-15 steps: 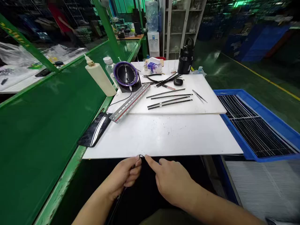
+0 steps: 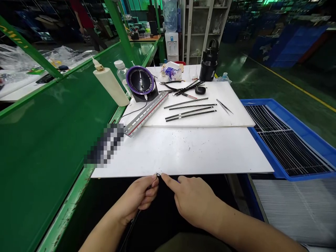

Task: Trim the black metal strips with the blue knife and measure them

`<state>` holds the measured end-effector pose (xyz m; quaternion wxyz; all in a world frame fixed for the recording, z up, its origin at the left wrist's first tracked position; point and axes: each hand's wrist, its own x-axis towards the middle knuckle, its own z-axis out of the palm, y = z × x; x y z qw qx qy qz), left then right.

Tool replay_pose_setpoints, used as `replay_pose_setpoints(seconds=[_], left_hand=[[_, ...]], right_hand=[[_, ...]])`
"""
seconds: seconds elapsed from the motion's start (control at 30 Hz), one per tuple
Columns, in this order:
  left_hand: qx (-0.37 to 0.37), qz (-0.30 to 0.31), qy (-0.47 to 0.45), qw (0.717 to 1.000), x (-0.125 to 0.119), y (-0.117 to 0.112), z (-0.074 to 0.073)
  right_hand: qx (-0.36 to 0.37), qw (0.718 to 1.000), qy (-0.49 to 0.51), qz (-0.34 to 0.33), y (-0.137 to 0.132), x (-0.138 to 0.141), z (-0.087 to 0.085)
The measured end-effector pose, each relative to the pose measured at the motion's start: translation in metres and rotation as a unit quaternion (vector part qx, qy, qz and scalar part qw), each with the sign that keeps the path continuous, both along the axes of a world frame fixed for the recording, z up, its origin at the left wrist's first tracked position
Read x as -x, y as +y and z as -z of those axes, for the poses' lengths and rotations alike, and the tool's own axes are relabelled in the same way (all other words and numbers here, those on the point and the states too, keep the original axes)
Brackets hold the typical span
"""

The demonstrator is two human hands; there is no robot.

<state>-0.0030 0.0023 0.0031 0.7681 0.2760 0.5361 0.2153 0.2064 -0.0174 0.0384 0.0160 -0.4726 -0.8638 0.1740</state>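
At the near table edge, my left hand (image 2: 143, 196) is closed, thumb and fingers pinching a thin black strip (image 2: 133, 224) whose tail hangs below the fist. A short bent end of it shows above the thumb. My right hand (image 2: 193, 199) reaches in from the right with its index fingertip at that bent end. Its other fingers are curled, and a small purple bit shows beside them; what they hold is mostly hidden. Several flat black strips (image 2: 190, 114) lie on the white foam board (image 2: 154, 120), with tweezers (image 2: 224, 106) to their right.
A scale ruler (image 2: 145, 114) lies slanted by a purple-rimmed fan (image 2: 141, 81). A squeeze bottle (image 2: 111, 85) leans at the left rail. Pliers (image 2: 169, 84), a black flask (image 2: 209, 64) and a small black case (image 2: 200, 90) stand farther back. A blue tray (image 2: 291, 140) of strips sits right.
Both hands keep nearly the same pose at the strip's end, with the right fingertip slightly farther left. A person in red in the background has shifted right.
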Motion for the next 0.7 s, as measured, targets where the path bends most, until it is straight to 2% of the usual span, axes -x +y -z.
replay_pose_setpoints(seconds=[0.37,0.7], left_hand=[[0.003,0.013,0.003,1.0,0.002,0.002,-0.003],[-0.011,0.012,0.005,1.0,0.003,0.002,-0.003]], right_hand=[[-0.017,0.998,-0.054,0.002,-0.008,0.008,0.009],[0.02,0.999,0.024,0.034,-0.007,0.0,0.009]])
